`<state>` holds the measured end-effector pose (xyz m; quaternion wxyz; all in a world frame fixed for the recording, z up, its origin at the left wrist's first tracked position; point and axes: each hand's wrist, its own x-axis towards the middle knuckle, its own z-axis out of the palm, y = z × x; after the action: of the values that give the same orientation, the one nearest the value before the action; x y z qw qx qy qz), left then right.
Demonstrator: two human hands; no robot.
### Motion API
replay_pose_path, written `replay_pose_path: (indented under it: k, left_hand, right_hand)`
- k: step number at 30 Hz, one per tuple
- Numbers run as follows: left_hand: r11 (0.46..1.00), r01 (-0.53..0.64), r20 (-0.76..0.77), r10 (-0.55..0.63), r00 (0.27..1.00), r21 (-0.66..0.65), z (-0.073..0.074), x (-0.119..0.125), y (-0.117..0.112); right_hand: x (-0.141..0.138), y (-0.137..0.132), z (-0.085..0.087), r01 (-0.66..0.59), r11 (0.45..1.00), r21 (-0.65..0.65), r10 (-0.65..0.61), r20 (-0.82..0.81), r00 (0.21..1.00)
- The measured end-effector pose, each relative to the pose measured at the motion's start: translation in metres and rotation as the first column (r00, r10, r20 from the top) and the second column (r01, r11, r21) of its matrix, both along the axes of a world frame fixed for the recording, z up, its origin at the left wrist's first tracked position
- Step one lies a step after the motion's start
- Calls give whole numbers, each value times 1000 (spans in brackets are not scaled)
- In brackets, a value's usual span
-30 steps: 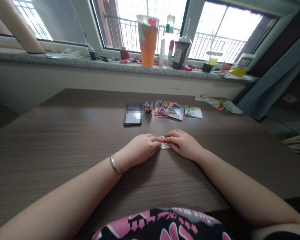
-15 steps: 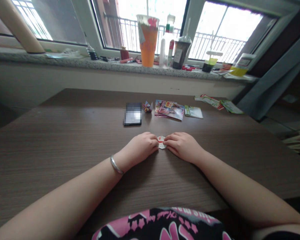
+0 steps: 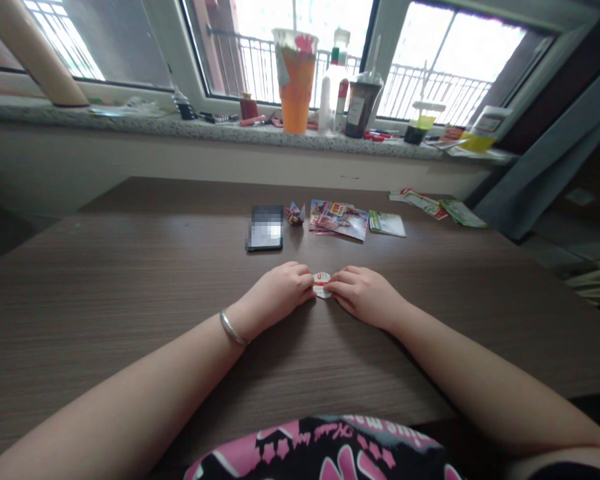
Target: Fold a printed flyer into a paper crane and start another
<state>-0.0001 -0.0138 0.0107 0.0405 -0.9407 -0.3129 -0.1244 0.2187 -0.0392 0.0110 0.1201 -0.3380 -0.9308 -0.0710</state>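
A small folded piece of paper [image 3: 322, 283], white with red print, lies on the brown table [image 3: 145, 280] between my hands. My left hand [image 3: 289, 283], with a silver bangle at the wrist, has its curled fingers closed at the paper's left edge. From the other side, my right hand [image 3: 363, 291] presses its fingertips together on the paper's right part. The fingertips cover both edges of the paper. Beyond the hands stands a small folded paper shape [image 3: 295, 214] with pointed corners.
A dark phone-like device [image 3: 265, 228] lies left of the folded shape. Printed leaflets [image 3: 341, 219] and a smaller green-white stack [image 3: 387, 224] lie to its right. More paper strips [image 3: 425, 203] are at the far right. Cups, including an orange one [image 3: 297, 87], line the windowsill [image 3: 220, 131].
My right hand's fingers have shifted slightly on the paper, and my left hand has moved a little left. More of the paper's printed face shows.
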Motion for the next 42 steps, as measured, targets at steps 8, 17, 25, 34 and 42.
replay_pose_path:
  k: [8, 17, 25, 34, 42]
  left_hand:
    - [999, 9, -35, -8, 999, 31, 3, 2, -2]
    - [994, 47, -56, -42, 998, 101, 5, 3, -3]
    - [995, 33, -37, -30, 999, 99, 3, 3, -4]
    - [999, -3, -41, 5, 999, 54, 2, 1, -3]
    - [998, -10, -10, 10, 1000, 65, -2, 1, -1]
  right_hand:
    - [-6, -3, -1, 16, 1000, 17, -16, 11, 1000]
    - [-10, -7, 4, 55, 998, 27, -56, 54, 997]
    - [-11, -3, 1, 92, 994, 56, -94, 41, 995]
    - [-11, -4, 0, 110, 993, 53, -110, 5, 994]
    - [-11, -2, -2, 170, 985, 6, -170, -48, 984]
